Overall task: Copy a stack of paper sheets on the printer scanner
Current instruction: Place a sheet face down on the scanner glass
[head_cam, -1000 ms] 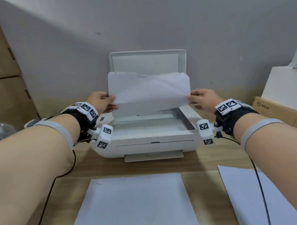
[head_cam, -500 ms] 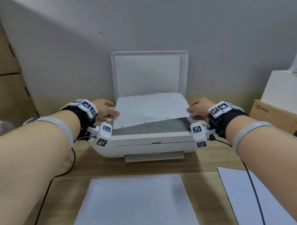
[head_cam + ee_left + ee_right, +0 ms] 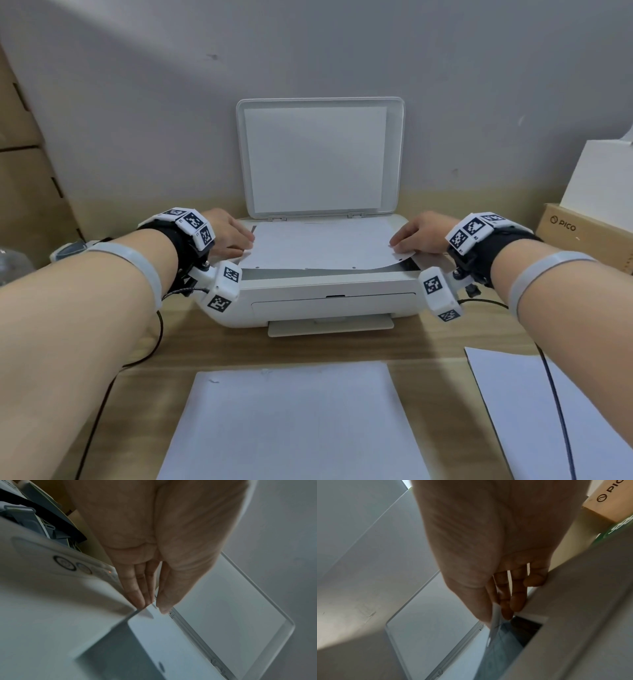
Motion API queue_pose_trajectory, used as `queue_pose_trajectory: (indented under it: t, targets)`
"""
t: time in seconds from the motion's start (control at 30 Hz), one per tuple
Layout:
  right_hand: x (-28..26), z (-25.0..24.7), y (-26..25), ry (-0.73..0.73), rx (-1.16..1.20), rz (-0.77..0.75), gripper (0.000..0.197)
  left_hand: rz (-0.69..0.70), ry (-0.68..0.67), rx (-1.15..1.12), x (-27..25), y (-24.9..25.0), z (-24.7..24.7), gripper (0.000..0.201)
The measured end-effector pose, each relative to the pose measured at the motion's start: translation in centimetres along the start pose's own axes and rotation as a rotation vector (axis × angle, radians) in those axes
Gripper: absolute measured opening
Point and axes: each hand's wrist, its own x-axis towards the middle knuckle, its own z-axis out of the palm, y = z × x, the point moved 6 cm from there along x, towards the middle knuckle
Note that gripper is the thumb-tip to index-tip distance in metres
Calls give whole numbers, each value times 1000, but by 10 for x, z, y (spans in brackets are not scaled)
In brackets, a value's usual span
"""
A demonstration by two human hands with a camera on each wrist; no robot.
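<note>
A white printer (image 3: 318,301) stands at the back of the desk with its scanner lid (image 3: 320,157) raised upright. A white paper sheet (image 3: 318,245) lies almost flat on the scanner glass (image 3: 308,274), its front right corner still lifted. My left hand (image 3: 229,236) pinches the sheet's left edge (image 3: 154,609) between thumb and fingers. My right hand (image 3: 416,236) pinches the right edge (image 3: 495,616) the same way. A stack of white sheets (image 3: 294,425) lies on the desk in front of the printer.
Another white sheet (image 3: 548,411) lies on the desk at the right under a black cable. A brown PICO box (image 3: 582,233) with a white box on it stands right of the printer. Cardboard boxes (image 3: 20,154) stand at the left. The wall is right behind the lid.
Both hands have lowered the sheet from in front of the raised lid down onto the scanner glass. The lid's white inner face now shows in full.
</note>
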Motion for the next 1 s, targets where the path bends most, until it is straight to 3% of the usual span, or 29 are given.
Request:
queue_pose_trajectory:
  t: [0.17,0.5,0.63,0.9,1.0]
  targets:
    - [-5,2,-2,-23,-2,3,21,-15,50,50,0,0,-3,14]
    - [-9,0,-6,-98,-30,6,25,-72,-15,81,-8,-1,-11,14]
    - [-4,-18,-12,-29,82,-1,19,-17,31,-22,0,12,-19,19]
    - [48,-40,-14,156,365,58,24,40,194,-257,52,51,-28,61]
    - [63,-46,-12,216,507,84,28,24,194,-352,71,60,-22,73]
